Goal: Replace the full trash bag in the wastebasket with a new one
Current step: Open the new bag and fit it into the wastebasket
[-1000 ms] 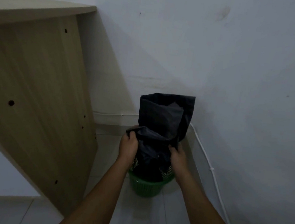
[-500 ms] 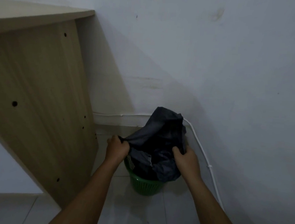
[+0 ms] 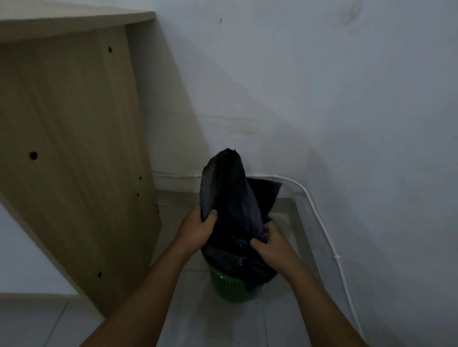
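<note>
A small green mesh wastebasket (image 3: 229,286) stands on the tiled floor in the corner of the room. A black trash bag (image 3: 231,195) rises out of it, its top standing up loose above the rim and its lower part draped over the basket's right side. My left hand (image 3: 198,230) grips the bag's left edge, thumb pressed on the plastic. My right hand (image 3: 271,246) holds the bag's right side just above the rim. The basket's inside is hidden by the bag.
A light wooden desk side panel (image 3: 67,145) stands close to the left of the basket. White walls (image 3: 364,130) close the corner behind and to the right. A white cable (image 3: 327,237) runs along the wall base. Grey floor tiles (image 3: 222,333) lie in front.
The bag's top has been lifted and stands taller again after sagging. My left hand has moved inward and up along the bag; my right hand has stayed at the right rim.
</note>
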